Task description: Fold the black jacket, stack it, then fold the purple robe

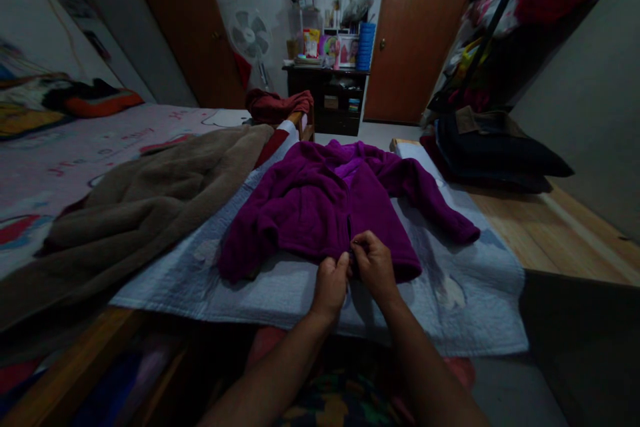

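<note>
A purple zip-up jacket (pixel 310 207) lies spread on a light blue quilted cloth (pixel 280 293), its collar away from me and its right-hand sleeve stretched out to the side. At the middle of its bottom hem, my left hand (pixel 331 283) pinches the lower end of the front zipper (pixel 349 230). Just to the right, the fingers of my right hand (pixel 373 260) are closed on the zipper too, close to my left thumb. The zipper's small parts are hidden between my fingers. Above my hands the two front edges lie close together, with a narrow dark gap.
A brown fleece garment (pixel 175 180) drapes over the bed on the left. Dark folded clothes (pixel 495 147) sit on a wooden surface (pixel 560 227) at right. A reddish cloth (pixel 277 105) lies beyond the jacket. A fan (pixel 250 33) and a dark cabinet (pixel 325 100) stand at the back.
</note>
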`<state>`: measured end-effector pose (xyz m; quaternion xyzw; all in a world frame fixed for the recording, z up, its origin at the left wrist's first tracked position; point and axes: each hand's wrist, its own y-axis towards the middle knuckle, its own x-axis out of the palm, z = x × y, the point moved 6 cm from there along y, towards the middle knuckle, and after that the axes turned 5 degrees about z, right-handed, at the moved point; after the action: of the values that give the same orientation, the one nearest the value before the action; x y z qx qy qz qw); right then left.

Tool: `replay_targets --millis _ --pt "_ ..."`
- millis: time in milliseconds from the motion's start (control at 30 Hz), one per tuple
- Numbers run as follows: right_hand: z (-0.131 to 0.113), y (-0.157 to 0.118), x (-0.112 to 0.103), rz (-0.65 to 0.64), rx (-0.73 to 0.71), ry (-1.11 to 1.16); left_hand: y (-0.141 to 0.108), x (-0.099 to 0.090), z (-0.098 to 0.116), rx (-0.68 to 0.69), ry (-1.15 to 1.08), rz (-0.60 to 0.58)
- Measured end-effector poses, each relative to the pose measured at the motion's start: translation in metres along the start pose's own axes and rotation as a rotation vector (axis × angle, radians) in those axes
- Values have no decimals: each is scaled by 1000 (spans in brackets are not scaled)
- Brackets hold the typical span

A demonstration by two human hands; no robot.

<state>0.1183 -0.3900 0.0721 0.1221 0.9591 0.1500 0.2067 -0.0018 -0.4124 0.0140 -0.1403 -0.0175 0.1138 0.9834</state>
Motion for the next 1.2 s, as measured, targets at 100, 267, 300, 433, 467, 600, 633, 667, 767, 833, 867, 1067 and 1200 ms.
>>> replay_targets --millis 100,267,300,433,467,600,633,667,767,833,867,1067,1200 --pt "-2 0 -2 -20 -1 49 0 1 4 8 -73 -17" --pt "-1 -3 -6 -46 6 106 -2 3 11 13 -83 -28" --pt "0 -3 -7 -48 5 110 -3 4 11 5 -81 -37" --pt "2 -6 -8 -86 19 130 -6 5 8 -27 -72 -63" --pt "2 -6 -8 -101 24 136 -6 5 7 -25 -65 -59" --pt "-1 -8 -8 -158 -7 137 -5 2 6 9 -38 -32" --pt "-2 -8 -8 -169 -20 134 -5 1 6 22 -35 -26" --pt "-3 -8 -9 -175 -31 133 -4 1 7 36 -35 -18" --pt "-7 -9 -11 -184 -60 132 -4 0 8 72 -27 3" --pt "-9 -9 -11 -198 -67 128 -4 -1 7 85 -11 15" --pt "-10 -10 -11 -206 -66 128 -4 -2 7 91 0 21" --pt "-7 -10 -11 -211 -53 136 -4 -4 13 93 76 24" --pt "1 -10 -12 -137 -32 128 -3 -2 17 74 110 -17"
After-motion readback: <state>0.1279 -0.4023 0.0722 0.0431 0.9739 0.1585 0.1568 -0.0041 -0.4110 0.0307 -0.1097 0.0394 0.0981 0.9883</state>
